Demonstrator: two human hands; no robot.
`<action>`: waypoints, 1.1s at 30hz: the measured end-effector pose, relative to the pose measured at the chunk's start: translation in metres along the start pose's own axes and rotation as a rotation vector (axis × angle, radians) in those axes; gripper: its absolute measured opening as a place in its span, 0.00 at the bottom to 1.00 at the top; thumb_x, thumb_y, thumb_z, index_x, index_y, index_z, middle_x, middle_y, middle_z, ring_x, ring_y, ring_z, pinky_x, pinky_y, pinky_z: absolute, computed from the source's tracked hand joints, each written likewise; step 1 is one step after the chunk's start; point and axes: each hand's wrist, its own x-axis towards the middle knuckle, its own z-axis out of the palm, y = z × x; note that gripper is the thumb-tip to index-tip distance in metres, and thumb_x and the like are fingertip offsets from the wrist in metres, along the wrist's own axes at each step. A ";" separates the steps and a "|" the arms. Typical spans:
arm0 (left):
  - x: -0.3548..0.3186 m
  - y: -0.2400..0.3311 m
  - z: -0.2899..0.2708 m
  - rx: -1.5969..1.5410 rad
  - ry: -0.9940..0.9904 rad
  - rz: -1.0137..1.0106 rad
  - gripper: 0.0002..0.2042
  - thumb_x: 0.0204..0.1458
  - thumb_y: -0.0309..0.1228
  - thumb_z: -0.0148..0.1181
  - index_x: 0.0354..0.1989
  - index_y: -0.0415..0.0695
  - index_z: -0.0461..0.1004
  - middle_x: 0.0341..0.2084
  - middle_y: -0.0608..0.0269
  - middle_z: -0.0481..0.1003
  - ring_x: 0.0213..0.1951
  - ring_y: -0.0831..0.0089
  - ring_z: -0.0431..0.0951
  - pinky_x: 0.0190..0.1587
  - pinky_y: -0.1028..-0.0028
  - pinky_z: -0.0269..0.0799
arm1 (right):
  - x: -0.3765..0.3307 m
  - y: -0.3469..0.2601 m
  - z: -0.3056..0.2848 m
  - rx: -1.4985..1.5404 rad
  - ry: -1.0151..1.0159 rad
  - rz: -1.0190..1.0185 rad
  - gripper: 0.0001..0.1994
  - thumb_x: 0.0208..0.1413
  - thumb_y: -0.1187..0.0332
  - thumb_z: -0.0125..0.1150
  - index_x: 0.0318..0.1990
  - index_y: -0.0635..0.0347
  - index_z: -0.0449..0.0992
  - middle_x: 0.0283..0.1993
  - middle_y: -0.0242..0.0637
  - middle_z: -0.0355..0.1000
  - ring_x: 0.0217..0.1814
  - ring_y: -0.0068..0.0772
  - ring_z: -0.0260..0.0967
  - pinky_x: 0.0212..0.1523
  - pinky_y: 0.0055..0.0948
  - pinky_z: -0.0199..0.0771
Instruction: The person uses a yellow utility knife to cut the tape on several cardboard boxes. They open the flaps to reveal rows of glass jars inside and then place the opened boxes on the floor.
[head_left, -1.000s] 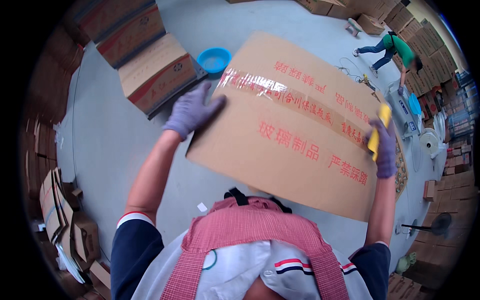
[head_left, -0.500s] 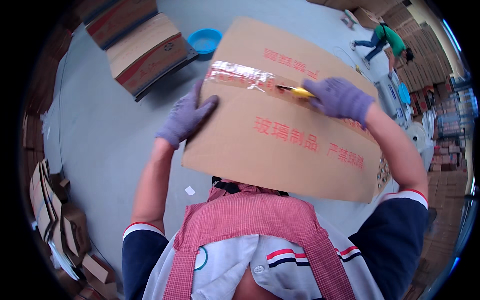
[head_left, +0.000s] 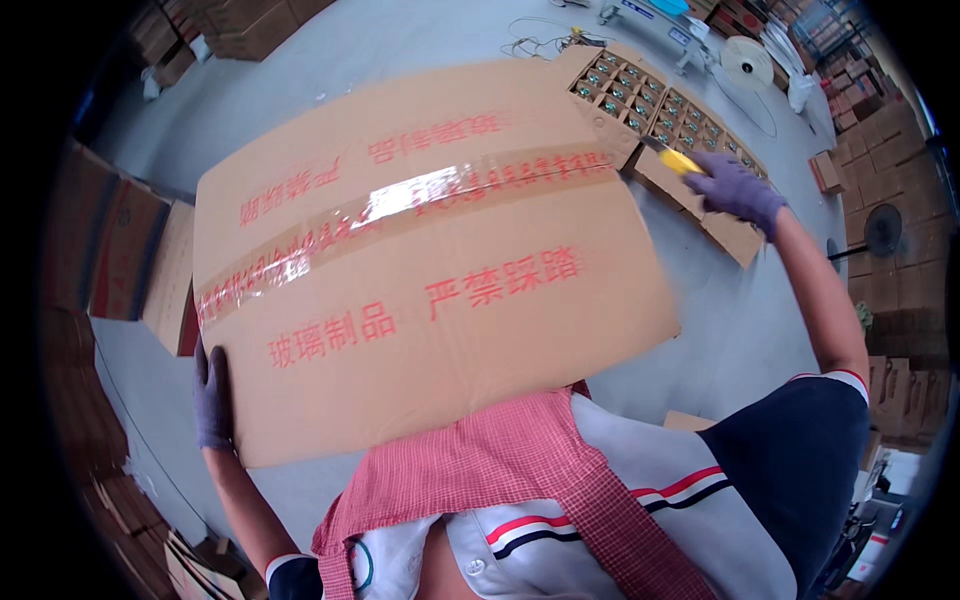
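A large brown cardboard box (head_left: 470,345) with red printing and a strip of clear, red-printed tape (head_left: 345,225) along its top lies in front of me, against my red checked apron. My left hand (head_left: 212,395), in a purple-grey glove, grips the box's left edge; part of its fingers is hidden behind the side. My right hand (head_left: 735,188), gloved alike, is closed round a yellow utility knife (head_left: 675,160). It is off the box's right end, with the dark blade end pointing up and left, over an open carton (head_left: 700,205) of divided cells holding shiny round-topped items.
Stacked cartons (head_left: 135,250) stand at the left and more cartons (head_left: 890,150) line the right. A white reel (head_left: 747,63) is at the upper right, near a low machine (head_left: 650,25). A fan (head_left: 883,230) stands farther right. Cords (head_left: 545,42) lie on the grey floor.
The view has swung right. My right hand has moved with the knife from above the tape to beyond the box's right end. My left hand remains at the left edge, now lower in view.
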 end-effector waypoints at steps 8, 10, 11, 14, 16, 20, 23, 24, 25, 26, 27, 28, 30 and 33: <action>-0.007 0.013 -0.003 0.195 0.051 -0.096 0.26 0.59 0.43 0.42 0.59 0.37 0.56 0.56 0.51 0.62 0.57 0.63 0.60 0.59 0.72 0.53 | 0.039 -0.033 0.016 0.763 -0.482 -0.060 0.17 0.56 0.53 0.47 0.35 0.60 0.67 0.21 0.31 0.63 0.16 0.21 0.61 0.16 0.22 0.65; -0.015 0.009 -0.005 0.206 0.076 -0.169 0.26 0.59 0.44 0.41 0.59 0.37 0.55 0.56 0.50 0.61 0.58 0.62 0.59 0.59 0.71 0.52 | 0.027 -0.034 0.012 0.655 -0.545 -0.106 0.16 0.55 0.54 0.47 0.34 0.61 0.67 0.21 0.31 0.63 0.17 0.20 0.62 0.16 0.22 0.65; -0.018 0.009 -0.007 0.209 0.089 -0.208 0.26 0.59 0.44 0.41 0.59 0.37 0.55 0.56 0.50 0.61 0.58 0.61 0.59 0.60 0.71 0.52 | 0.025 -0.028 0.007 0.629 -0.569 -0.106 0.16 0.54 0.55 0.47 0.34 0.61 0.67 0.21 0.31 0.63 0.17 0.21 0.62 0.16 0.22 0.66; -0.028 0.018 -0.009 0.321 0.158 -0.101 0.25 0.58 0.43 0.41 0.59 0.38 0.56 0.57 0.49 0.61 0.59 0.60 0.59 0.60 0.70 0.52 | 0.017 -0.005 -0.015 0.485 -0.639 -0.128 0.14 0.53 0.57 0.49 0.34 0.61 0.69 0.21 0.32 0.64 0.17 0.22 0.63 0.17 0.23 0.66; -0.026 0.042 0.006 0.448 0.224 0.090 0.23 0.57 0.39 0.44 0.58 0.38 0.58 0.56 0.50 0.62 0.58 0.60 0.60 0.59 0.70 0.53 | 0.027 0.021 -0.024 0.537 -0.563 -0.117 0.14 0.52 0.59 0.50 0.36 0.61 0.69 0.23 0.33 0.65 0.17 0.23 0.63 0.17 0.24 0.67; -0.013 0.121 0.074 0.539 0.179 0.433 0.21 0.53 0.30 0.50 0.55 0.38 0.62 0.54 0.50 0.64 0.57 0.60 0.63 0.58 0.68 0.56 | 0.017 -0.024 -0.014 0.330 -0.450 -0.147 0.14 0.51 0.59 0.53 0.38 0.60 0.70 0.26 0.33 0.69 0.20 0.23 0.68 0.21 0.22 0.70; -0.035 0.196 0.124 0.566 0.003 0.783 0.20 0.46 0.25 0.54 0.51 0.38 0.66 0.49 0.51 0.68 0.53 0.56 0.66 0.57 0.65 0.57 | -0.020 -0.011 -0.020 0.266 -0.763 -0.130 0.14 0.50 0.60 0.52 0.39 0.59 0.70 0.26 0.33 0.69 0.21 0.24 0.69 0.22 0.24 0.71; -0.043 0.208 0.130 0.611 -0.023 0.876 0.21 0.43 0.24 0.55 0.50 0.38 0.67 0.47 0.50 0.69 0.51 0.54 0.68 0.57 0.64 0.57 | -0.030 0.002 -0.032 0.300 -0.597 -0.066 0.14 0.49 0.60 0.52 0.40 0.59 0.70 0.27 0.34 0.69 0.24 0.22 0.70 0.23 0.23 0.71; -0.044 0.210 0.135 0.499 -0.132 0.883 0.19 0.45 0.25 0.54 0.49 0.37 0.68 0.47 0.52 0.70 0.52 0.57 0.67 0.58 0.64 0.57 | -0.029 0.013 -0.029 0.353 -0.249 -0.209 0.15 0.51 0.59 0.51 0.41 0.59 0.69 0.29 0.35 0.69 0.26 0.22 0.69 0.25 0.23 0.72; -0.033 0.221 0.149 0.252 -0.231 0.791 0.19 0.49 0.28 0.52 0.51 0.38 0.66 0.50 0.53 0.68 0.54 0.60 0.66 0.58 0.64 0.56 | -0.026 0.024 -0.025 0.385 0.103 -0.343 0.16 0.53 0.57 0.51 0.42 0.59 0.68 0.31 0.36 0.69 0.29 0.21 0.69 0.27 0.23 0.72; -0.023 0.234 0.167 0.023 -0.349 0.655 0.19 0.53 0.30 0.49 0.53 0.38 0.64 0.52 0.54 0.66 0.56 0.63 0.64 0.59 0.65 0.55 | -0.023 0.005 -0.016 0.792 0.156 -0.290 0.18 0.55 0.55 0.50 0.45 0.59 0.67 0.32 0.34 0.68 0.31 0.21 0.69 0.27 0.22 0.72; -0.016 0.254 0.192 -0.199 -0.382 0.663 0.20 0.56 0.32 0.45 0.56 0.39 0.60 0.54 0.55 0.63 0.57 0.65 0.62 0.60 0.66 0.54 | -0.009 -0.035 -0.005 1.193 0.218 -0.245 0.19 0.57 0.53 0.48 0.47 0.59 0.66 0.34 0.32 0.68 0.32 0.22 0.69 0.28 0.22 0.72; 0.005 0.274 0.227 -0.598 -0.461 0.604 0.23 0.61 0.37 0.39 0.63 0.41 0.50 0.60 0.57 0.56 0.60 0.69 0.57 0.60 0.70 0.51 | 0.010 -0.132 0.025 1.477 0.028 -0.528 0.19 0.60 0.56 0.46 0.49 0.63 0.63 0.38 0.36 0.64 0.38 0.24 0.65 0.40 0.22 0.68; 0.014 0.284 0.237 -0.769 -0.328 0.462 0.22 0.60 0.42 0.39 0.55 0.39 0.60 0.37 0.56 0.72 0.39 0.70 0.73 0.42 0.75 0.68 | -0.033 -0.196 0.044 1.025 0.164 -0.987 0.20 0.56 0.68 0.47 0.56 0.66 0.59 0.52 0.42 0.62 0.56 0.32 0.58 0.55 0.27 0.59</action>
